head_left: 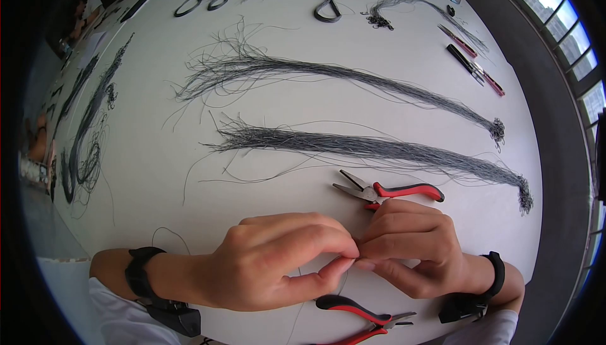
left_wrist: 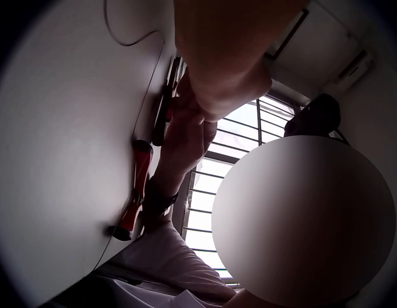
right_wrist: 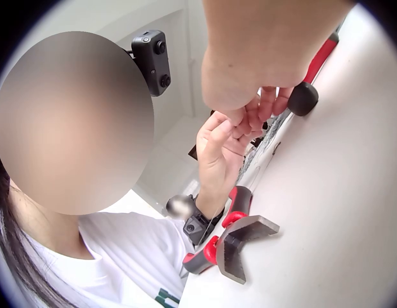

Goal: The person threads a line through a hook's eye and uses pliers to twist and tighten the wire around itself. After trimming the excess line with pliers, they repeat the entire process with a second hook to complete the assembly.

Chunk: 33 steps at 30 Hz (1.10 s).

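Thumb and index finger of the left hand (head_left: 278, 260) pinch a thin dark wire (head_left: 300, 307). Against those fingertips, the right hand (head_left: 416, 244) pinches at the same spot; the wire's end is hidden between the fingers. A length of wire hangs below the hands, and another curves up beside the left wrist. In the right wrist view the left hand (right_wrist: 218, 154) meets the right hand (right_wrist: 256, 77) fingertip to fingertip. The left wrist view shows the right hand (left_wrist: 185, 138) partly behind the left hand (left_wrist: 227, 83).
Red-and-black pliers (head_left: 410, 191) lie just beyond the hands, and a second pair (head_left: 360, 311) lies nearer the body. Two long wire bundles (head_left: 353, 146) (head_left: 379, 83) stretch across the white table (head_left: 145, 187). Small tools (head_left: 464, 64) and more wire lie farther back.
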Each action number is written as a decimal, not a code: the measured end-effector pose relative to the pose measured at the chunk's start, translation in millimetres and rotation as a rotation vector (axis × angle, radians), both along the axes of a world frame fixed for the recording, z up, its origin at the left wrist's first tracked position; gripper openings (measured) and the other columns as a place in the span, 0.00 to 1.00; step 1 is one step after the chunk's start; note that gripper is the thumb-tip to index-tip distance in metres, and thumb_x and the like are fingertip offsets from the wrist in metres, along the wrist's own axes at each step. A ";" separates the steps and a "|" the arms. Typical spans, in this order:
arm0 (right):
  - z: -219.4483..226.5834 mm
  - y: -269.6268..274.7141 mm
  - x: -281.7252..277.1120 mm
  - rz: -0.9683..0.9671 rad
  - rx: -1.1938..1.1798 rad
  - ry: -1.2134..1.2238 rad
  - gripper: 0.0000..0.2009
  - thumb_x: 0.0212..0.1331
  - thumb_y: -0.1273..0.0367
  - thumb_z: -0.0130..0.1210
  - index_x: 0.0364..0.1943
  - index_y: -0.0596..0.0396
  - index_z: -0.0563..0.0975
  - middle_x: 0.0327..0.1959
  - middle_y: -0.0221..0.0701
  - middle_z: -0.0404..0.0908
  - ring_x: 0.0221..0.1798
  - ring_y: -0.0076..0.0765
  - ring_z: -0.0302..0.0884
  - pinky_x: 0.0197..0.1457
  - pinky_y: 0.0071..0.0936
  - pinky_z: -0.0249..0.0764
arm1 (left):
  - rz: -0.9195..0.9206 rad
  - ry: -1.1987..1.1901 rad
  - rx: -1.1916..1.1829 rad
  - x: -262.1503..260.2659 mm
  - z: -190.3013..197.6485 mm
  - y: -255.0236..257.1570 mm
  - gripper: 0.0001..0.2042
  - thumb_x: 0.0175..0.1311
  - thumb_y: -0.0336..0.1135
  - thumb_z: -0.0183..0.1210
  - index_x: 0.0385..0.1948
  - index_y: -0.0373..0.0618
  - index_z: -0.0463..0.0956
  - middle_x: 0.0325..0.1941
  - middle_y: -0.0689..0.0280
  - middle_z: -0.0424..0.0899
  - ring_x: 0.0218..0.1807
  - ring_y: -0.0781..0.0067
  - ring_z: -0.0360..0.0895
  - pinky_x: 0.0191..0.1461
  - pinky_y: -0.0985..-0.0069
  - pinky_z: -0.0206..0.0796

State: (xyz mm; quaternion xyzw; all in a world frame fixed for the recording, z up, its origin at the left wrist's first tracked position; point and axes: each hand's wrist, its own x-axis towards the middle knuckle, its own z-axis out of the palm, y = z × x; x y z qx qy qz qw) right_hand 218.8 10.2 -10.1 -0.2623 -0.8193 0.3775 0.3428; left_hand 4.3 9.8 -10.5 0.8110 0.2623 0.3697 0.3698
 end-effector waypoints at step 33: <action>4.0 -0.4 0.4 -0.025 -0.106 0.019 0.07 0.46 0.83 0.57 0.31 0.62 0.75 0.25 0.35 0.72 0.26 0.38 0.71 0.27 0.28 0.66 | 0.005 -0.019 -0.113 0.0 1.0 -0.4 0.06 0.51 0.17 0.60 0.30 0.36 0.78 0.29 0.60 0.82 0.30 0.69 0.80 0.32 0.79 0.71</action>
